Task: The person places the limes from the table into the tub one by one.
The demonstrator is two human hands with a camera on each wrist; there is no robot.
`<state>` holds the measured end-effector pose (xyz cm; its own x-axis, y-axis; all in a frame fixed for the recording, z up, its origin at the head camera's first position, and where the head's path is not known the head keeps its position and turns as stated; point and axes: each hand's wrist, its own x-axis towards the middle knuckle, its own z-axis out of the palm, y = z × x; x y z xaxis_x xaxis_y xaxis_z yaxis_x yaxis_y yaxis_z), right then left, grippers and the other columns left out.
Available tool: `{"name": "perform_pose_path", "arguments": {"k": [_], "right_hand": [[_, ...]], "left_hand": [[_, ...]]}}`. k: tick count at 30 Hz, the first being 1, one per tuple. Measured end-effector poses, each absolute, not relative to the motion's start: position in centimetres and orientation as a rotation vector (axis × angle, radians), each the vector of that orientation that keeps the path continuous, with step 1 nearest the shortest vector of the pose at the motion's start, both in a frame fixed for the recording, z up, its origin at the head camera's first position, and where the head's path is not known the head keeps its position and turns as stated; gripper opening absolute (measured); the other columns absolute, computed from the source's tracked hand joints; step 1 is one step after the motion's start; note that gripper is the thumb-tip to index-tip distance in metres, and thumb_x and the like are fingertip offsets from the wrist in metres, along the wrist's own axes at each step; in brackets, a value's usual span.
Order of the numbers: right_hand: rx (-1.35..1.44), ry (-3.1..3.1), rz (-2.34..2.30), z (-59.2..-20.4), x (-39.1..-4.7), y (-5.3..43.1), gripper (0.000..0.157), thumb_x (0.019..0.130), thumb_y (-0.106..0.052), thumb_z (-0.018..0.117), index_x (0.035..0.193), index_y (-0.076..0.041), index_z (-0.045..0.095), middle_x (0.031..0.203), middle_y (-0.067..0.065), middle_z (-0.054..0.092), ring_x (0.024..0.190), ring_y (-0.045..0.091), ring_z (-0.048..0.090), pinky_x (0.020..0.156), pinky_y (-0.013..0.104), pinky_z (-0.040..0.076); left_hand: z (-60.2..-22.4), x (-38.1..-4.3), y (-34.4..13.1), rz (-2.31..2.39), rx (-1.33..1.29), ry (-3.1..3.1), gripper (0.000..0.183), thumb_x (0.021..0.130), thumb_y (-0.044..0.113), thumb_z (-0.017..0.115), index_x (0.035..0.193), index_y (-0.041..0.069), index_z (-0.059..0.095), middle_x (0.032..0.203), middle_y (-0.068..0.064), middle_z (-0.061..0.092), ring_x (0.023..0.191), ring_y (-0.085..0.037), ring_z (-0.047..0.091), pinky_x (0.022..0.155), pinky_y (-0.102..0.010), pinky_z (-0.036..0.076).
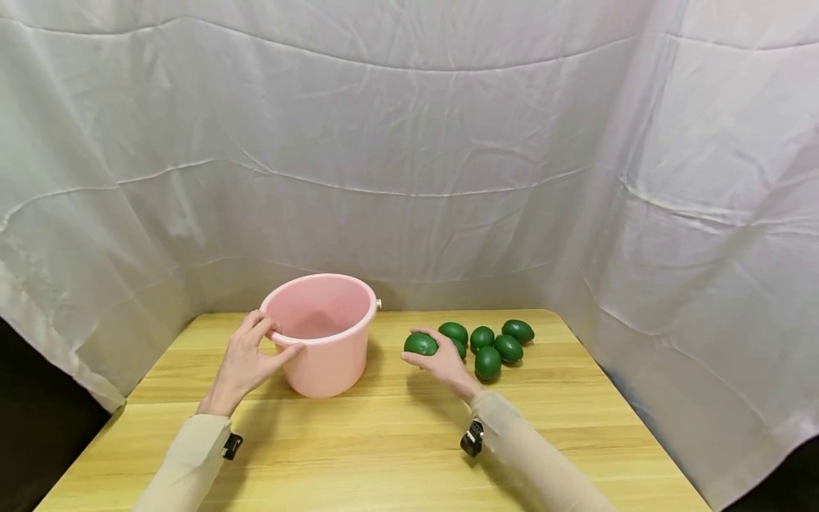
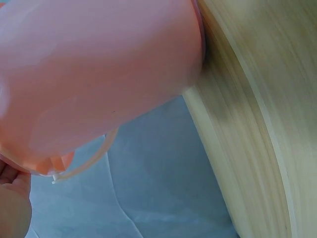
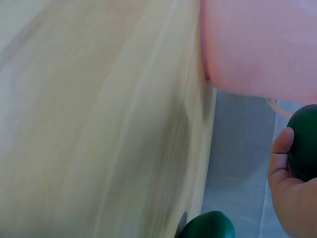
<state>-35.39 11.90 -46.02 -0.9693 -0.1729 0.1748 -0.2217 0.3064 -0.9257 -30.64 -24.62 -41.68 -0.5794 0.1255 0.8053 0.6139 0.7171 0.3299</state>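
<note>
Head view, lower left: the left hand (image 1: 244, 364) grips the rim of a round pink plastic bucket (image 1: 328, 370), fingers curled over the edge, thumb along the near side; the bucket stands left of centre on a yellow wood-grain table (image 1: 358, 455). Just below centre, the right hand (image 1: 446, 364) holds a smooth dark-green oval fruit (image 1: 420, 345) between thumb and fingers. Six similar green fruits (image 1: 488, 363) cluster right of it.

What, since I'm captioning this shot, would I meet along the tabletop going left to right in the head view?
Left hand → pink bucket → right hand holding a green fruit → rightmost loose green fruit.
</note>
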Motion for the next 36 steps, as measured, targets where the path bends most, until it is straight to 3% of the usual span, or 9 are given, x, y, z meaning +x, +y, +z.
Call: {"name": "perform_pose_path", "arguments": {"k": [5, 10, 15, 21, 28, 36], "right_hand": [[0.375, -2.468, 1.753, -45.1, -35.4, 11.3, 0.056, 0.079, -0.03, 0.082, 0.13, -0.024, 0.058, 0.122, 0.01, 0.06, 0.094, 0.021, 0.064, 0.075, 0.034, 0.054], [0.406, -2.393, 1.789, -43.9, -35.6, 10.8, 0.052, 0.08, -0.025, 0.082, 0.127, -0.024, 0.06, 0.117, 0.011, 0.062, 0.09, 0.022, 0.064, 0.074, 0.037, 0.054], [0.433, -2.352, 1.839, -42.4, -35.5, 10.2, 0.052, 0.081, -0.031, 0.081, 0.128, -0.029, 0.059, 0.116, 0.009, 0.063, 0.088, 0.02, 0.064, 0.076, 0.039, 0.055], [0.518, -2.281, 1.871, -40.7, -36.0, 9.5, 0.05, 0.083, -0.031, 0.08, 0.128, -0.025, 0.06, 0.118, 0.011, 0.063, 0.088, 0.021, 0.063, 0.08, 0.047, 0.054], [0.574, -2.262, 1.843, -38.3, -36.3, 8.3, 0.049, 0.082, -0.033, 0.08, 0.126, -0.028, 0.06, 0.117, 0.006, 0.065, 0.091, 0.02, 0.064, 0.077, 0.035, 0.055], [0.651, -2.291, 1.763, -36.4, -36.6, 6.0, 0.049, 0.081, -0.03, 0.081, 0.126, -0.025, 0.061, 0.12, 0.004, 0.062, 0.095, 0.021, 0.062, 0.078, 0.034, 0.054]], "left_hand": [[-41.8, -30.7, -24.6, -0.78, -0.549, -2.118, 0.041, 0.065, 0.021, 0.091, 0.089, 0.003, 0.064, 0.098, -0.005, 0.055, 0.087, -0.016, 0.048, 0.076, -0.022, 0.038], [-41.7, -30.9, -24.6, -0.77, -0.56, -2.106, 0.041, 0.064, 0.021, 0.091, 0.089, 0.002, 0.064, 0.098, -0.006, 0.055, 0.087, -0.015, 0.049, 0.077, -0.023, 0.039], [-41.7, -30.9, -24.7, -0.769, -0.57, -2.103, 0.041, 0.063, 0.02, 0.092, 0.088, 0.003, 0.064, 0.097, -0.006, 0.054, 0.086, -0.013, 0.047, 0.076, -0.024, 0.039], [-41.9, -31.0, -24.8, -0.818, -0.548, -2.131, 0.04, 0.064, 0.021, 0.092, 0.087, 0.006, 0.063, 0.097, -0.002, 0.054, 0.089, -0.013, 0.048, 0.078, -0.021, 0.038], [-41.9, -31.0, -25.0, -0.823, -0.547, -2.124, 0.04, 0.064, 0.021, 0.092, 0.088, 0.005, 0.063, 0.098, -0.002, 0.055, 0.09, -0.015, 0.049, 0.08, -0.02, 0.038], [-41.8, -30.9, -24.8, -0.806, -0.535, -2.135, 0.04, 0.064, 0.021, 0.092, 0.088, 0.008, 0.063, 0.098, -0.003, 0.055, 0.09, -0.015, 0.049, 0.079, -0.022, 0.039]]}}
